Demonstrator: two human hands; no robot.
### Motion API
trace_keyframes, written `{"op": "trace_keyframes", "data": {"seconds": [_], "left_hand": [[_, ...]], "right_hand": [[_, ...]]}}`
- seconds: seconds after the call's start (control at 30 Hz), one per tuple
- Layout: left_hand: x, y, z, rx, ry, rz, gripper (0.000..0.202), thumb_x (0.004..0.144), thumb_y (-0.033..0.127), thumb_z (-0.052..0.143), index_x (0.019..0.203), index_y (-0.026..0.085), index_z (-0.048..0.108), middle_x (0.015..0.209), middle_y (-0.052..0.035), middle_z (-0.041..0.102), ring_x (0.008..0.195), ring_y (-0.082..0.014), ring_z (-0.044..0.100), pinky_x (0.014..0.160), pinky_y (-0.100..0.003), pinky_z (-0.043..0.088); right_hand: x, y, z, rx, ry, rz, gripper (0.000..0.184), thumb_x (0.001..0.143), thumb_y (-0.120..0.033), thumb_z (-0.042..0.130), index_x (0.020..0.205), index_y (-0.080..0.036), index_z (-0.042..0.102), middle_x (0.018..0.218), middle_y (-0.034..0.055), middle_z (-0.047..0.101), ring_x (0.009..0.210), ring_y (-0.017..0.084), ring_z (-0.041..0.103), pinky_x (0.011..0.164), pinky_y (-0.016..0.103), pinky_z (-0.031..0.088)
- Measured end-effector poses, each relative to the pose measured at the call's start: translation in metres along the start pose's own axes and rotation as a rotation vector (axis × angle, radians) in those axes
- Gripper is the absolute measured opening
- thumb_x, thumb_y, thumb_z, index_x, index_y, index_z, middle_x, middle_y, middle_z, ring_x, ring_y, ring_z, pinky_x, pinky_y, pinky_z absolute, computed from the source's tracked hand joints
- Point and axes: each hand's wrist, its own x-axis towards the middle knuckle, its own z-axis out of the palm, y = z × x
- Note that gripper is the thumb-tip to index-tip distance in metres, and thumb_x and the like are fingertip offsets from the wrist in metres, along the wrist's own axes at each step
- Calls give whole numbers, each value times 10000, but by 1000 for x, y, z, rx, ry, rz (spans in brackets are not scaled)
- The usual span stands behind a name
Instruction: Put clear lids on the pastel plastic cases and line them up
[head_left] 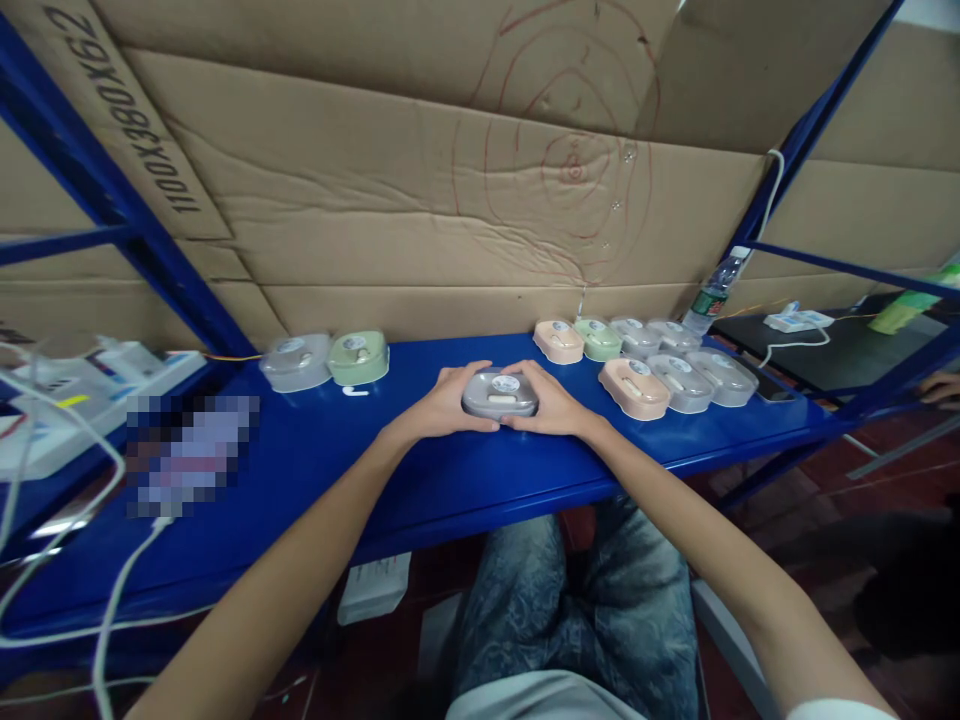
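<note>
A grey soap box (500,400) with a clear lid, a round sticker and a pale bar on its front lies between my hands, at the middle of the blue table. My left hand (450,402) wraps round its left side, the thumb along the front edge. Round the right side curls my right hand (551,402), its thumb nearly meeting the other. Both hands are closed on the box. What exactly the container is for cannot be read from its label.
Similar boxes, grey (295,364) and green (358,358), stand at the left, with a small white hook (355,391) before them. More boxes, including a peach one (634,388), stand at the right beside a bottle (716,290). A blurred-out phone (195,455) and power strips (97,400) lie far left.
</note>
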Motion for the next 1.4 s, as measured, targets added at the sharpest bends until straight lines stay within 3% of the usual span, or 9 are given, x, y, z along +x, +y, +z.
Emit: {"op": "trace_keyframes", "data": {"seconds": [0.23, 0.4, 0.53, 0.63, 0.73, 0.93, 1.07, 1.27, 1.4], "left_hand": [[-4, 11, 2, -19, -34, -74, 1279, 622, 591, 933, 1661, 251, 268, 1457, -171, 573, 1359, -421, 501, 1135, -579, 408], [-2, 8, -1, -28, -48, -61, 1327, 584, 617, 945, 1659, 248, 260, 1436, -165, 578, 1342, -413, 516, 1145, -565, 385], [-3, 12, -10, 38, -131, -2, 1069, 579, 630, 926, 1495, 252, 527, 1373, -123, 611, 1290, -394, 515, 1121, -527, 403], [-5, 20, -19, 84, -206, 69, 818, 587, 607, 920, 1288, 277, 660, 1207, -68, 654, 1198, -364, 528, 1057, -489, 441], [-8, 27, -22, 97, -226, 93, 753, 588, 595, 924, 1220, 275, 669, 1132, -50, 644, 1131, -344, 535, 1005, -459, 461], [-7, 27, -15, 83, -172, 103, 773, 627, 580, 909, 1289, 280, 645, 1232, -73, 647, 1190, -367, 523, 1048, -499, 445], [-7, 24, -8, 80, -121, 90, 901, 654, 584, 897, 1431, 261, 572, 1331, -112, 617, 1253, -387, 500, 1090, -536, 431], [-6, 19, 0, 43, -78, 93, 986, 665, 546, 894, 1515, 242, 499, 1428, -140, 584, 1289, -392, 495, 1136, -569, 408], [-6, 15, 2, 5, -61, 80, 1037, 645, 552, 908, 1540, 258, 475, 1481, -148, 563, 1325, -412, 495, 1153, -605, 394]], "right_hand": [[0, -1, -4, 212, 72, 64, 632, 716, -518, 909, 1208, -262, 606, 1209, 44, 700, 1093, 259, 680, 982, 406, 531], [2, 13, -5, 316, 209, 165, 522, 842, -593, 789, 1200, -258, 610, 1190, 54, 719, 1097, 248, 700, 1005, 415, 548], [-1, 30, -9, 27, 405, 299, 543, 880, -649, 718, 1241, -260, 601, 1253, 97, 706, 1153, 301, 672, 1033, 495, 530], [-3, 42, -8, -216, 340, 381, 584, 873, -658, 715, 1261, -235, 612, 1270, 148, 679, 1242, 366, 610, 1073, 572, 489], [-4, 50, -2, -352, 244, 419, 571, 919, -662, 652, 1249, -196, 640, 1225, 190, 665, 1221, 402, 600, 1072, 621, 468], [-3, 39, -5, -421, 259, 339, 547, 1010, -639, 513, 1265, -184, 677, 1255, 201, 651, 1255, 421, 548, 1108, 664, 417], [-2, 9, -11, -249, 299, 134, 460, 1073, -540, 448, 1324, -210, 647, 1302, 140, 656, 1284, 330, 559, 1157, 542, 429], [-2, -15, 4, -232, -27, -115, 657, 883, -662, 726, 1360, -220, 635, 1315, 138, 652, 1227, 335, 602, 1110, 528, 475], [-2, -12, 11, -225, -15, -105, 669, 854, -669, 757, 1345, -228, 649, 1287, 131, 684, 1204, 337, 635, 1105, 532, 476]]}}
